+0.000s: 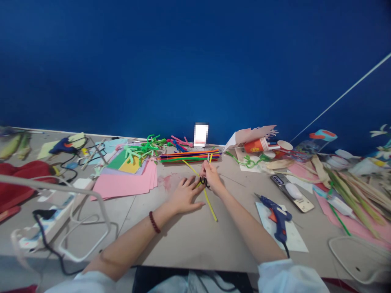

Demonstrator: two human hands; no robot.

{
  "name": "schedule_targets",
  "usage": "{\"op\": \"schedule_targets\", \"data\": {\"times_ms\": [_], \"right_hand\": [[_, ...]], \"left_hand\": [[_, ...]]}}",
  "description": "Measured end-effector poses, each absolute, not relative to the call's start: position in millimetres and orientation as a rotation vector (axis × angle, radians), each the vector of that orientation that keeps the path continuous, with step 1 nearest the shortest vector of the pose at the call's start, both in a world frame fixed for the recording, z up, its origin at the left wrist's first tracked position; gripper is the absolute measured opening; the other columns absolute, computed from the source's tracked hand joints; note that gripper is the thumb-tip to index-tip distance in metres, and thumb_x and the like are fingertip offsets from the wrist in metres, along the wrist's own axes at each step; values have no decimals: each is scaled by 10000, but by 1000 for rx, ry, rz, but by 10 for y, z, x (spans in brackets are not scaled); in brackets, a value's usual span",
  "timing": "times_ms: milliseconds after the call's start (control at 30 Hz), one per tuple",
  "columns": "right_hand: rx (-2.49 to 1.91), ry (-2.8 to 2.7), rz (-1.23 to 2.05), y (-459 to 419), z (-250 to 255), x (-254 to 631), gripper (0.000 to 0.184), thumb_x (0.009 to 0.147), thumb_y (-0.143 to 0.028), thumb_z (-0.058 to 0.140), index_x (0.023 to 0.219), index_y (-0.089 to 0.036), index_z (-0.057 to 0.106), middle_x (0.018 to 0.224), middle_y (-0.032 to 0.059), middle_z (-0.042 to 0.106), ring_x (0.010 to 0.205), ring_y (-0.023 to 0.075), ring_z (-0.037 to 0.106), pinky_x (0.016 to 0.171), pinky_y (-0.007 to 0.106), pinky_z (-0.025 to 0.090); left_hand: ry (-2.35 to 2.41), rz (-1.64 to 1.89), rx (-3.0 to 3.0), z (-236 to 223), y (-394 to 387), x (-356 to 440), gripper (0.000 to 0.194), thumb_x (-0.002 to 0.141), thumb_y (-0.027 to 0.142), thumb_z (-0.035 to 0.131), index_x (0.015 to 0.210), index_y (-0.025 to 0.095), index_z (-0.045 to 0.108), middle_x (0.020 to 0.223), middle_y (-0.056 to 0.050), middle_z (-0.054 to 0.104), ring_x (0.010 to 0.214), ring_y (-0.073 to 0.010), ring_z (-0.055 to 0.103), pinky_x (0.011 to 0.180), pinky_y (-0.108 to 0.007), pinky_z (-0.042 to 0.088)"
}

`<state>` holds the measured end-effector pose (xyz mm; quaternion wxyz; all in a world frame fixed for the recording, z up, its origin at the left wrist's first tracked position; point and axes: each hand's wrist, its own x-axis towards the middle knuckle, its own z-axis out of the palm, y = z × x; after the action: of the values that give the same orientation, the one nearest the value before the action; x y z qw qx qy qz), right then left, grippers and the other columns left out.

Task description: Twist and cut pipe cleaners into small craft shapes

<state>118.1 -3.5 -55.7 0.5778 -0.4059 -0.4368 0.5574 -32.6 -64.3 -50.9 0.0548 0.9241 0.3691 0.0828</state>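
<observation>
My left hand [185, 195] lies flat on the table with its fingers stretched out, pinning a yellow pipe cleaner [210, 204] that runs diagonally across the grey tabletop [189, 240]. My right hand [210, 176] is closed around black-handled scissors [204, 182], whose blades point up near the pipe cleaner's short far piece. A bundle of colourful pipe cleaners [189, 155] lies just beyond both hands. A red bead bracelet [154, 222] sits on my left wrist.
Pink and coloured paper sheets [128, 179] lie to the left with green twisted pipe cleaners [143, 148]. A blue glue gun [276, 217] rests on white paper at right, near a phone [291, 192], a red paper cup [256, 145] and dried leaves [354, 191]. Another glue gun [62, 145] and cables sit far left.
</observation>
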Motion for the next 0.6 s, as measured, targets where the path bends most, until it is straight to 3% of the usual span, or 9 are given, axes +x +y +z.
{"op": "schedule_targets", "data": {"times_ms": [600], "right_hand": [[-1121, -1231, 1157, -22, -592, 1100, 461, 805, -645, 434, 627, -221, 395, 465, -69, 362, 412, 92, 340, 422, 233, 295]], "left_hand": [[1142, 288, 2786, -511, -644, -314, 661, 817, 606, 450, 1383, 266, 402, 1428, -120, 403, 1316, -351, 295, 1013, -508, 261]]}}
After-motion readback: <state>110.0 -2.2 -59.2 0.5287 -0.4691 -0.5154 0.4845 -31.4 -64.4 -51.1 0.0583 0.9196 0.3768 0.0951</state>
